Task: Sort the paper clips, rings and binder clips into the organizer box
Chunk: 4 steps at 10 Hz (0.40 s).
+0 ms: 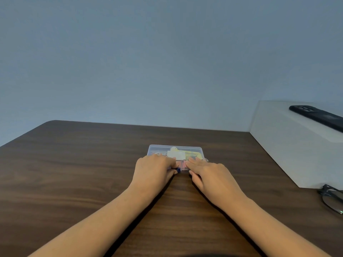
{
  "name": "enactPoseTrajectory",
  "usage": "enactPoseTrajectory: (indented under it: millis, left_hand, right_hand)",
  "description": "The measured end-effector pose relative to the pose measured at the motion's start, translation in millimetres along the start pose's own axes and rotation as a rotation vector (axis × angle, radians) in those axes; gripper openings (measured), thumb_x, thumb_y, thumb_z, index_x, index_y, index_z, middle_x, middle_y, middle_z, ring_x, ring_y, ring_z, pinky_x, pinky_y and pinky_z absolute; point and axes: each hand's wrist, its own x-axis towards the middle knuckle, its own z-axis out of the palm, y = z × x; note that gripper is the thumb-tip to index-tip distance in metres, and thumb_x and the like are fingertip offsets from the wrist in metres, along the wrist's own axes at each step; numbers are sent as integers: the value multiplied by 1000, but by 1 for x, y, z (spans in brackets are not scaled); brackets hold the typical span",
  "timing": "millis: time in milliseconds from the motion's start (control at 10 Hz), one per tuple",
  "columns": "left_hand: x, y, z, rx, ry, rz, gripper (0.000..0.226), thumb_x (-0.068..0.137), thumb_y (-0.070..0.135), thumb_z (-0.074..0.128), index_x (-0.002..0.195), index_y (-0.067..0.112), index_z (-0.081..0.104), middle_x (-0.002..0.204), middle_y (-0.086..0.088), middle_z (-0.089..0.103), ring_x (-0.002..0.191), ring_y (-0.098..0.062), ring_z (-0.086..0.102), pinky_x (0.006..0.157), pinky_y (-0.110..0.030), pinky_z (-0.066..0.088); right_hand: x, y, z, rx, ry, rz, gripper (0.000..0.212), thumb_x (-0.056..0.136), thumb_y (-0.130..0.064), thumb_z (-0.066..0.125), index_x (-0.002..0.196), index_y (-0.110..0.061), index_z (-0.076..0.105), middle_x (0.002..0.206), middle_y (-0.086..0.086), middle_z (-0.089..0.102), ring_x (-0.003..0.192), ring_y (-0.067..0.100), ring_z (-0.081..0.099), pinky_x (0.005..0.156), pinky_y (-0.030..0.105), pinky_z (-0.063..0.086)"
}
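— With curled left hand (pixel 154 169), gripping near edge of clear plastic organizer box (pixel 151 148) mid-table; with flat right hand (pixel 209 173), pressing its lid (pixel 194 153).
— Looks sorted already: coloured bits (pixel 182 165) inside, blurred. Probably only latching left.

Dim, bluish, even light; soft dark shadows lie between the forearms on the worktop (pixel 74 173). Wide-angle bending curves the edges; detail is soft and slightly blurred.
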Motion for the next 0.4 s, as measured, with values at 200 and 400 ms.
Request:
enactPoseTrajectory:
  millis: [200, 400]
  left_hand:
    - [3, -1, -3, -10, -28, -21, 24, 88, 55, 54, 105, 40, 62, 98, 9, 69, 90, -15, 61, 65, -25, 38]
    - [-3, -15, -16, -378, 0, -84, 52, 80, 64, 59, 128, 44, 54, 125, 18, 62, 117, -4, 54, 94, -25, 46]
  right_hand:
    - [1, 3, 2, 78, 80, 31, 34, 98, -28, 48, 130, -33, 58, 133, -11, 60, 120, 8, 57, 98, 32, 49]
    - [5, 13, -11, 308, 214, 119, 39, 93, -21, 57, 131, -34, 57, 139, -18, 52, 134, 0, 36, 117, 32, 24]
